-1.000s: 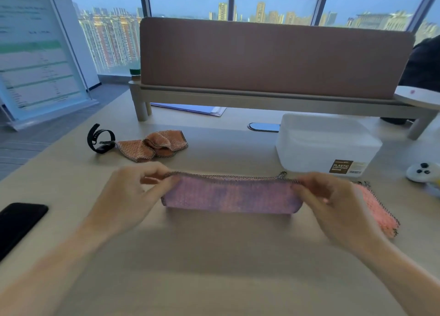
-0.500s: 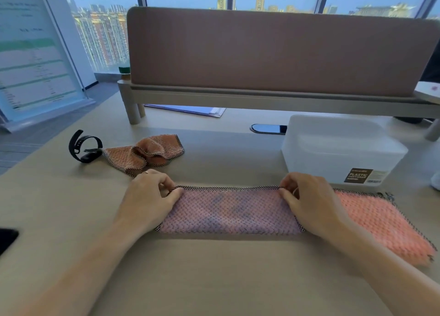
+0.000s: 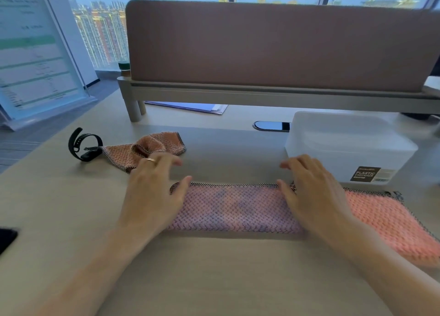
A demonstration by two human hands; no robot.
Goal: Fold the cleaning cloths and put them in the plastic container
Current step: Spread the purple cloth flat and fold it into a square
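A pink-purple cleaning cloth (image 3: 234, 207), folded into a long strip, lies flat on the desk in front of me. My left hand (image 3: 156, 192) rests open on its left end, fingers spread. My right hand (image 3: 312, 192) lies open on its right end, palm down. Under the strip's right end, an orange-pink cloth (image 3: 390, 225) is spread flat toward the right. A third, crumpled orange cloth (image 3: 142, 149) sits at the back left. The translucent white plastic container (image 3: 347, 146) stands behind my right hand, label facing me.
A black wristband (image 3: 83, 146) lies beside the crumpled cloth. A dark phone (image 3: 7, 240) is at the left edge. A desk partition on a raised shelf (image 3: 273, 92) closes the back, with papers (image 3: 190, 106) and a cable port (image 3: 271, 126) below it.
The strip was held up by both pinching hands, then laid down on the desk. Both hands have now let go of its top edge and opened flat on its ends.
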